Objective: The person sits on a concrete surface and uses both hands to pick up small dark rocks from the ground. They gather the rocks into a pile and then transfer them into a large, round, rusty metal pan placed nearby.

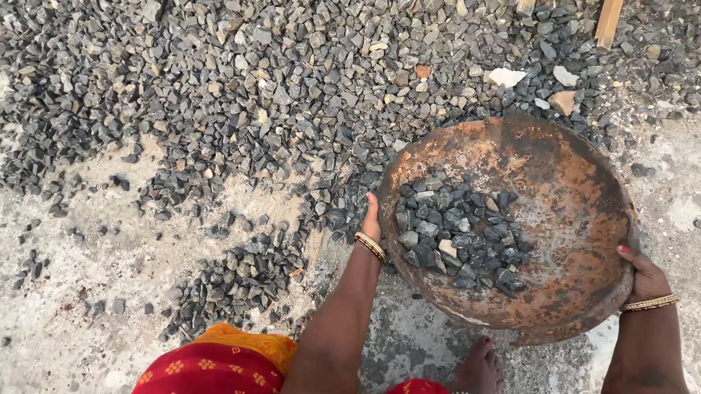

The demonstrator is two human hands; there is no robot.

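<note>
Leftmost, loose gravel [252,96] spreads from nine to twelve o'clock. Then the left hand [371,222] clasps the near-round rusty pan [559,192] at its nine o'clock rim, mouth upward, stones [456,238] inside. At four o'clock the right hand [646,276] grips the rim, fingers curled.

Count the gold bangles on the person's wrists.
2 wrists carry gold bangles: one set on the left wrist beside the rusty pan, one on the right wrist at the pan's right rim. How many bangles are stacked in each set is too fine to tell.
</note>
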